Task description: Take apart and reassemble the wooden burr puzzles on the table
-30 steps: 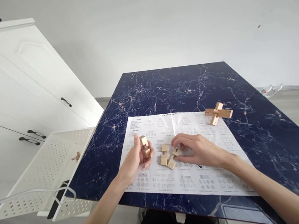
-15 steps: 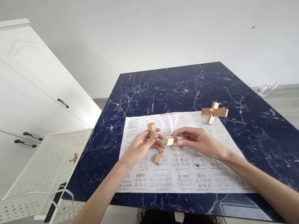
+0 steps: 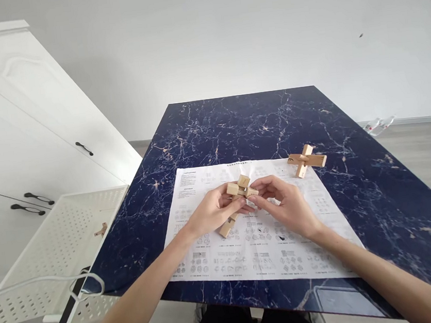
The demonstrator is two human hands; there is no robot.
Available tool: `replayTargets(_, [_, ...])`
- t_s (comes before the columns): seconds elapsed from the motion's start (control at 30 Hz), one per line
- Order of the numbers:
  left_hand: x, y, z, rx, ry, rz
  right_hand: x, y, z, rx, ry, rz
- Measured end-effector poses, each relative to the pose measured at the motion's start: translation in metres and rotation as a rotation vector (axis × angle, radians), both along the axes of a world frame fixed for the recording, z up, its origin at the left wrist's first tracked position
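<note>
Between my two hands several notched wooden puzzle blocks point(image 3: 243, 181) are joined in a cross-like cluster, held above a printed instruction sheet point(image 3: 219, 262). My left hand point(image 3: 219, 206) grips the cluster from the left, its thumb along the near side. From the right, my right hand point(image 3: 282, 200) pinches the cluster's right end with thumb and fingertips. The fingers hide part of how the blocks fit together. A loose notched block point(image 3: 228, 227) lies on the sheet just below my left hand.
Another cross of wooden blocks point(image 3: 306, 161) rests at the sheet's upper right corner. The sheet lies on a dark blue marbled table point(image 3: 243, 127). To the left stand a white perforated rack point(image 3: 36, 265) with a small wooden piece point(image 3: 101, 229), a white cable point(image 3: 38, 280) and a white cabinet point(image 3: 32, 125).
My hands have come closer together. The blocks that were apart in the two hands now meet in one cluster. The loose block on the sheet stays in place.
</note>
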State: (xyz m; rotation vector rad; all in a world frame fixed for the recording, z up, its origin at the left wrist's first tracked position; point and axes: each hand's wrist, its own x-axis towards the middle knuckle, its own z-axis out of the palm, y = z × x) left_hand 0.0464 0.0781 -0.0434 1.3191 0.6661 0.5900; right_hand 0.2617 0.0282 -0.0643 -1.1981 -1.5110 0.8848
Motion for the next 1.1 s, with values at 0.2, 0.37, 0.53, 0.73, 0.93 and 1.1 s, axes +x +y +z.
replayTargets(0.2, [-0.005,-0.001,0.002,0.019,0.014,-0.008,-0.001,-0.003,0.001,0.032,0.001,-0.019])
replayTargets(0.37, [-0.004,-0.004,0.005,0.026,-0.01,-0.019,-0.001,-0.004,-0.002,0.0,0.015,-0.027])
replayTargets(0.53, [0.0,-0.007,0.004,0.03,0.032,0.001,-0.002,-0.006,-0.004,0.063,0.002,-0.045])
replayTargets(0.73, [0.002,-0.011,0.005,0.06,0.05,0.016,-0.003,-0.009,-0.003,0.083,-0.017,-0.057])
replayTargets(0.93, [0.003,-0.012,0.004,0.073,0.008,0.013,-0.003,-0.009,0.0,0.05,-0.001,-0.091])
replayTargets(1.1, [0.004,-0.016,0.004,0.107,0.001,0.027,-0.004,-0.007,0.001,-0.008,0.035,-0.106])
